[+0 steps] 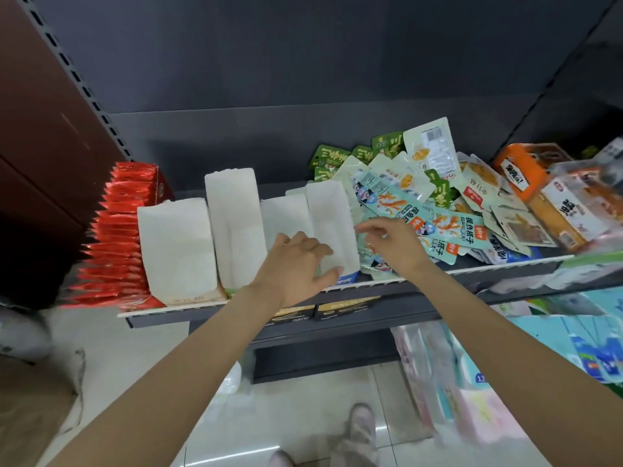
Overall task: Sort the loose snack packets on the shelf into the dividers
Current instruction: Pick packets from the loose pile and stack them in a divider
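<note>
1. Nearest, two bare forearms reach up from the bottom edge toward a dark shelf (371, 299); a pale shoe (362, 429) shows on the tiled floor below.
2. At the shelf's front, the left hand (296, 264) rests on the rightmost of four white upright dividers (332, 230), fingers spread and relaxed, thumb near its lower edge, gripping nothing.
3. Just to its right, the right hand (392, 244) hovers at the edge of the loose packets, fingers loosely curled; whether they pinch a packet cannot be told.
4. Beside that hand lies the pile of loose snack packets (438, 203), heaped across the shelf's right half: teal, pale green, dark green and orange ones overlapping.
5. Judging by looks, the packets are light, flat, glossy and slippery; pinching one by a sealed edge should lift it free of its neighbours.
6. Far left, red packets (118, 237) stand in a tidy row.
7. Hidden: divider contents, packets buried in the heap, and blurred goods at the right edge.
</note>
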A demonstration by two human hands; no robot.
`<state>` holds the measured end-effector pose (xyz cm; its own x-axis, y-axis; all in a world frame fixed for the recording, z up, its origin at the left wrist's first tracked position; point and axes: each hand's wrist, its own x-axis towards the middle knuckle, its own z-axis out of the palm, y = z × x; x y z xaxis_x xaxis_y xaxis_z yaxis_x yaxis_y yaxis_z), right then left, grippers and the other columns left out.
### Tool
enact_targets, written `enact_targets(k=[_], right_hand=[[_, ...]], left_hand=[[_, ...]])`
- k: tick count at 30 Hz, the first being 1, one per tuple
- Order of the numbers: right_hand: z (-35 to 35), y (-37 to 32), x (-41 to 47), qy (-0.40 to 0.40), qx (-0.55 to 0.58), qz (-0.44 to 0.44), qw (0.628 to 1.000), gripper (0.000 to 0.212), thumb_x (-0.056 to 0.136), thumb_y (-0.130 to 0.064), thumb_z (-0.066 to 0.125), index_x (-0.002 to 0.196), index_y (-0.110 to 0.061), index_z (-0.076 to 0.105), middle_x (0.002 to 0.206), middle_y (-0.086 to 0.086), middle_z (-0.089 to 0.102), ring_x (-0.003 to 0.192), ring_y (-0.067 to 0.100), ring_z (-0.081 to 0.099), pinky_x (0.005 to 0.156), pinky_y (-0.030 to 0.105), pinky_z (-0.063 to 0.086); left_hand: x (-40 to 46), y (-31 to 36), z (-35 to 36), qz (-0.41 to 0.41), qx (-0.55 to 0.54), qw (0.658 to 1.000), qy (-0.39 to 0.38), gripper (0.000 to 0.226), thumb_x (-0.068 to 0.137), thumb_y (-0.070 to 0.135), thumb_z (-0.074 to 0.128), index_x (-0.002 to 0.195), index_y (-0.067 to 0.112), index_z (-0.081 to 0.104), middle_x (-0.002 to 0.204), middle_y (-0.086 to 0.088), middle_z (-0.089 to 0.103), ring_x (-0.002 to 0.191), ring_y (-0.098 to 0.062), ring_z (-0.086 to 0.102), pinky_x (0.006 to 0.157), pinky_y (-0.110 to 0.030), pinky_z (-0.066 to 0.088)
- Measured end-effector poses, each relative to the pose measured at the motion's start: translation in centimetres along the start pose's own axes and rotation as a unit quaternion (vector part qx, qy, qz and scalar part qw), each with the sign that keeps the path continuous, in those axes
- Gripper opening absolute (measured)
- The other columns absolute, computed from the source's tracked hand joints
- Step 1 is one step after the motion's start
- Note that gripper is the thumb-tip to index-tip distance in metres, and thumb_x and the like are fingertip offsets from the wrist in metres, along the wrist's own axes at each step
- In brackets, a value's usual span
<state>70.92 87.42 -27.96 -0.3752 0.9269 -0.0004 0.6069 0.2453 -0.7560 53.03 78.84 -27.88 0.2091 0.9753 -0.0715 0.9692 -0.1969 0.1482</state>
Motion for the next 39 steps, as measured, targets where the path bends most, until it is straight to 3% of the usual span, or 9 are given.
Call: enact_targets(k=[5, 11, 14, 18, 22, 25, 29, 35, 39], right_hand=[[-3.6, 6.0, 1.5, 0.013, -0.109, 0.058, 0.992, 0.037, 0.093, -0.006, 0.05, 0.129, -0.009, 0.055, 0.133, 0.012, 0.052, 0.119, 0.025, 0.051, 0.095, 0.021, 0.036], [-5.8, 11.3, 5.5, -0.034, -0.142, 0.094, 0.985, 0.063, 0.092, -0.015, 0.056, 0.145, -0.003, 0.026, 0.15, 0.015, 0.03, 0.138, 0.027, 0.027, 0.115, 0.032, 0.02], [-6.0, 12.2, 7.4, -0.047, -0.138, 0.097, 0.985, 0.062, 0.09, -0.017, 0.059, 0.144, -0.005, 0.03, 0.147, 0.016, 0.034, 0.136, 0.027, 0.03, 0.112, 0.031, 0.023], [-5.7, 12.6, 9.0, 0.031, -0.102, 0.109, 0.988, 0.053, 0.083, -0.016, 0.067, 0.132, -0.005, 0.048, 0.124, 0.018, 0.055, 0.118, 0.029, 0.05, 0.101, 0.035, 0.041], [-6.5, 12.0, 9.3, 0.04, 0.004, 0.146, 0.988, 0.032, 0.082, -0.005, 0.067, 0.113, -0.001, 0.062, 0.112, 0.013, 0.066, 0.104, 0.024, 0.062, 0.085, 0.026, 0.049], [-8.1, 10.3, 8.1, 0.088, 0.04, 0.063, 0.993, 0.022, 0.086, -0.001, 0.059, 0.107, -0.003, 0.067, 0.108, 0.01, 0.068, 0.1, 0.02, 0.063, 0.086, 0.026, 0.048], [-10.1, 7.2, 6.0, 0.153, 0.07, -0.021, 0.986, 0.018, 0.086, -0.005, 0.059, 0.102, -0.01, 0.067, 0.102, 0.006, 0.061, 0.097, 0.015, 0.057, 0.082, 0.021, 0.047], [-9.9, 1.0, 2.7, 0.126, 0.096, -0.112, 0.981, 0.02, 0.083, -0.004, 0.063, 0.091, -0.021, 0.064, 0.095, 0.0, 0.059, 0.085, -0.001, 0.055, 0.072, 0.011, 0.044], [-6.9, -2.6, 0.9, 0.096, 0.072, -0.136, 0.983, 0.015, 0.085, -0.006, 0.063, 0.096, -0.015, 0.069, 0.092, -0.01, 0.053, 0.087, -0.001, 0.054, 0.078, 0.021, 0.048]], left_hand=[[5.8, 5.7, 0.9, 0.094, -0.102, 0.989, 0.047, 0.04, 0.098, 0.034, 0.036, 0.122, 0.009, 0.055, 0.12, -0.008, 0.056, 0.111, -0.025, 0.048, 0.093, -0.033, 0.037], [13.9, 10.1, 3.5, -0.03, -0.124, 0.99, -0.058, 0.063, 0.096, 0.026, 0.046, 0.146, -0.002, 0.018, 0.154, -0.018, 0.016, 0.142, -0.028, 0.017, 0.116, -0.035, 0.018], [16.9, 10.1, 4.8, -0.07, -0.1, 0.985, -0.119, 0.081, 0.095, 0.034, 0.049, 0.149, 0.003, -0.004, 0.157, -0.014, -0.011, 0.146, -0.024, -0.007, 0.119, -0.034, 0.003], [18.2, 10.5, 5.7, -0.117, -0.125, 0.974, -0.147, 0.085, 0.092, 0.038, 0.053, 0.15, 0.009, -0.001, 0.158, -0.01, -0.011, 0.146, -0.025, 0.001, 0.118, -0.042, 0.012], [17.9, 10.5, 4.9, -0.124, -0.129, 0.979, -0.099, 0.069, 0.093, 0.037, 0.05, 0.149, 0.012, 0.019, 0.158, -0.007, 0.007, 0.142, -0.027, 0.017, 0.113, -0.045, 0.02], [17.4, 9.8, 3.4, -0.109, -0.208, 0.972, -0.002, 0.054, 0.093, 0.02, 0.051, 0.144, 0.013, 0.033, 0.151, -0.008, 0.024, 0.135, -0.026, 0.033, 0.111, -0.037, 0.03], [15.9, 10.0, 0.8, -0.103, -0.244, 0.947, 0.181, 0.045, 0.09, 0.008, 0.057, 0.132, 0.015, 0.044, 0.146, -0.004, 0.022, 0.099, -0.019, 0.059, 0.093, -0.029, 0.046], [11.3, 8.6, -2.2, -0.077, -0.263, 0.907, 0.32, 0.059, 0.084, 0.01, 0.068, 0.133, 0.025, 0.039, 0.142, 0.003, 0.026, 0.093, -0.013, 0.056, 0.074, -0.024, 0.051], [6.4, 5.0, -3.6, -0.107, -0.25, 0.907, 0.321, 0.055, 0.087, 0.019, 0.066, 0.135, 0.032, 0.043, 0.122, 0.001, 0.04, 0.084, -0.01, 0.054, 0.073, -0.024, 0.05]])
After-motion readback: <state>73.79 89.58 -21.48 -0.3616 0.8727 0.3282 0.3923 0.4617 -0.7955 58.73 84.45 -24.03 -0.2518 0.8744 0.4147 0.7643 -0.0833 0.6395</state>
